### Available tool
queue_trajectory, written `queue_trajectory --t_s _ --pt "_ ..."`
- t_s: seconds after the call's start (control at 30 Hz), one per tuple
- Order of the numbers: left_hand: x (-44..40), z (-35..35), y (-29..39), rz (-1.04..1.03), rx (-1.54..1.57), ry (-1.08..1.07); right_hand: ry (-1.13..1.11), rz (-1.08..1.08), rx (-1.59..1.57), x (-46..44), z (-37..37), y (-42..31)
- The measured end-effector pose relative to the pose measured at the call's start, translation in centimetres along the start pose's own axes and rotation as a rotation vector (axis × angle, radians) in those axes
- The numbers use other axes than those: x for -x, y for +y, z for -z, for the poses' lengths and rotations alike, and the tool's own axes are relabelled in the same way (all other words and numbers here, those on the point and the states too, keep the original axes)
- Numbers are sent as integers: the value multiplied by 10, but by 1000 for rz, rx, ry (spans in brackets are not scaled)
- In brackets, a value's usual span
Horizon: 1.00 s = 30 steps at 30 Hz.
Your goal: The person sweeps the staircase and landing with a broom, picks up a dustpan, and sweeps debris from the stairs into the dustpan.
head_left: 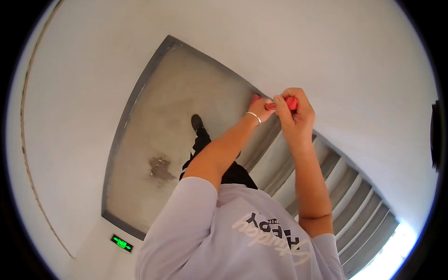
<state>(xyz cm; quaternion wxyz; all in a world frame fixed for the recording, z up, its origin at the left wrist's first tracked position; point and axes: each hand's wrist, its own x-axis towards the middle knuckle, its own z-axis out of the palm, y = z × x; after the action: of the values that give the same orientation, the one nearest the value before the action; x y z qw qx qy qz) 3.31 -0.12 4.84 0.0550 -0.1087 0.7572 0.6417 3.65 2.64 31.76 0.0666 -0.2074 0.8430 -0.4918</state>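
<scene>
My left hand (262, 110), with a pale bracelet at its wrist, is closed around something red whose end shows beyond the fingers. Just right of it, my right hand (298, 116) is closed with bent fingers on a red object (292, 102) that has a rounded end. Another red piece (270, 106) shows between the two hands. Whether these red parts form one tool or two is hidden by my fingers, and the kind cannot be made out. Both hands are raised close together, in front of the white wall (336, 60).
Stairs (347, 205) run along the right below my right arm. A grey landing floor (172, 93) with a dark border lies beneath, marked by a dark stain (161, 167). My black shoe (197, 122) stands on it. A green lit sign (122, 243) is at lower left.
</scene>
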Motion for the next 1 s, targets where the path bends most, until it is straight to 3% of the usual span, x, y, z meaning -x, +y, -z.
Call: queue_trajectory --t_s 0.13,0.27,0.4,0.53,0.6,0.67,0.77,0.8,0.9,0.97,1.0 --pt "-32 98 -48 -57 65 143 -85 109 -29 -54 -91 -37" --pt "-26 210 -38 72 -74 201 -201 201 -44 -93 -156 -76" --pt "-17 289 -54 51 -6 434 -365 315 -93 -117 -216 -120" --pt "13 347 -76 40 5 643 -670 218 -342 -109 -265 -161" --pt "78 366 -47 121 -15 717 -777 570 -188 -96 -281 -165" --pt "139 372 -17 181 17 909 -853 828 -132 -71 -300 -168" --pt "196 331 -28 121 125 1430 -1060 1022 -192 -10 -306 -175" --pt "213 321 -80 172 193 1349 -1142 1042 -216 6 -307 -180" --pt "253 308 -67 249 97 1486 -1349 1072 -299 34 -301 -184" --pt "265 287 -71 219 102 1543 -1648 962 -402 38 -285 -187" --pt "263 278 -65 173 -83 1527 -1785 840 -478 31 -274 -184"
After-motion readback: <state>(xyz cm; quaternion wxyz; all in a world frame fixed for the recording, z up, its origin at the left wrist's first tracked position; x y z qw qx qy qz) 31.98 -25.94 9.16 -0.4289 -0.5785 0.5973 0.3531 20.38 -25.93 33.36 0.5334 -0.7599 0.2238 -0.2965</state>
